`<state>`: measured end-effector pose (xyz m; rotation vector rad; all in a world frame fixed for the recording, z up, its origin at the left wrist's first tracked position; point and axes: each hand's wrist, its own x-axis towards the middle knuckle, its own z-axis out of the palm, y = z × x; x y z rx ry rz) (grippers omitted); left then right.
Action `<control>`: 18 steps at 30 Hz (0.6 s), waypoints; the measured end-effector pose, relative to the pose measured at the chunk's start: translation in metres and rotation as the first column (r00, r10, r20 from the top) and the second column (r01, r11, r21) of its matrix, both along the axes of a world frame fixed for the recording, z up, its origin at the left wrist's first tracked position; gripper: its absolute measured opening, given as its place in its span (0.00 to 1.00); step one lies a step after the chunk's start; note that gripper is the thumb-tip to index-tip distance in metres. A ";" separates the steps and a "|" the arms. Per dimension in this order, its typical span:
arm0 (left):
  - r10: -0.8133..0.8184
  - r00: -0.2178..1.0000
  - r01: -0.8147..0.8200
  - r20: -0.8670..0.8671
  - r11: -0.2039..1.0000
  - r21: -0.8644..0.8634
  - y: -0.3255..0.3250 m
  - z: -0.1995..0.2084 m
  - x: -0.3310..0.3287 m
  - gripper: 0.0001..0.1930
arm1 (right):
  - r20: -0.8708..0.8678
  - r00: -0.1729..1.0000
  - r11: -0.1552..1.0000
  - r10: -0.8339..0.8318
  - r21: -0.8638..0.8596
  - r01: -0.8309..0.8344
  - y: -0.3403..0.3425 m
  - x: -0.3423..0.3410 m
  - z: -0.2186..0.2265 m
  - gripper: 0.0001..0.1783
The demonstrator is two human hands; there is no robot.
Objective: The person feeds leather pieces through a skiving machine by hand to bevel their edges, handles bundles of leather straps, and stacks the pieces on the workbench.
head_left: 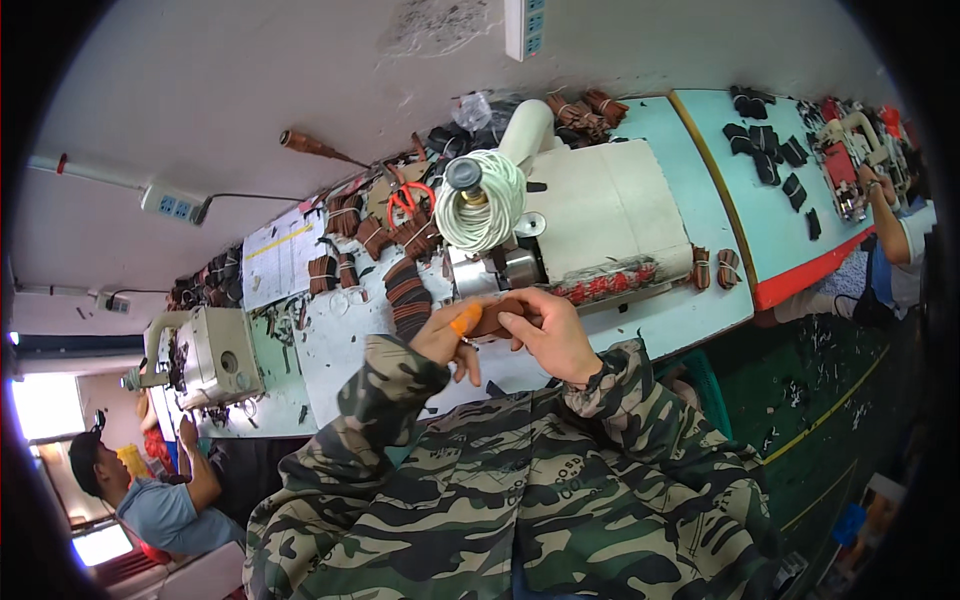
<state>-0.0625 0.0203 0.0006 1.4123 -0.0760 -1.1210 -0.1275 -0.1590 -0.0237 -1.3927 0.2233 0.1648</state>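
My left hand (438, 338) and my right hand (556, 335) come together in front of a cream machine (605, 205). Between them they pinch a small brown leather-like piece (489, 318), partly covered by the fingers. An orange cover (467, 319) wraps one finger of the left hand. Just beyond that hand, a row of overlapping brown and black strips (407, 298) lies on the pale tabletop (350, 350). Close behind the fingers is the machine's shiny metal roller (520, 267). A coil of white cord (481, 202) hangs at the machine's left end.
Tied brown bundles (322, 273) and orange-handled scissors (408, 200) lie left of the machine; two more bundles (701, 268) sit right. A screwdriver (310, 146) is near the wall. One person (175, 510) works at left, another (890, 225) at far right, beside black bundles (765, 150).
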 end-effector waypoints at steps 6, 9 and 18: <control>0.017 0.993 -0.023 0.114 0.998 0.052 -0.005 -0.013 0.003 0.20 | -0.012 0.993 0.979 -0.114 -0.173 0.110 0.004 0.007 -0.012 0.11; 0.105 0.994 -0.105 -0.025 0.994 -0.027 -0.008 0.005 0.006 0.19 | -0.108 0.990 0.994 -0.088 -0.071 0.080 0.000 0.012 -0.012 0.10; -0.307 0.951 0.258 0.043 0.860 0.440 -0.005 0.004 0.071 0.15 | 0.041 0.973 0.810 0.225 -0.563 -0.164 -0.029 0.030 -0.002 0.11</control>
